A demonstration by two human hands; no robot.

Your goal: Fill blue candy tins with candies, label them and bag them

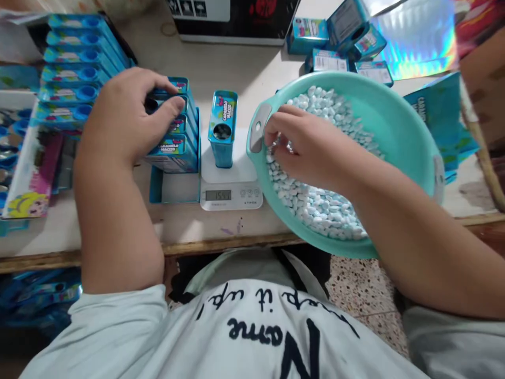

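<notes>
My left hand (pixel 126 113) is closed over the top of a blue candy tin (pixel 175 152), one of several standing together in a blue tray (pixel 155 187). A single open blue tin (pixel 223 129) stands on a small white digital scale (pixel 231 195). My right hand (pixel 303 145) reaches into a tilted teal basin (pixel 398 131) full of small white-blue candies (pixel 315 202), its fingers pinched together on a few of them near the basin's left rim.
Rows of the same blue tins (pixel 73 68) lie at the far left beside printed packaging (pixel 29 184). More tins (pixel 339 39) and a holographic sheet (pixel 418 37) sit at the back right. A black box (pixel 236 18) stands behind. The table's wooden edge (pixel 221 245) runs near my body.
</notes>
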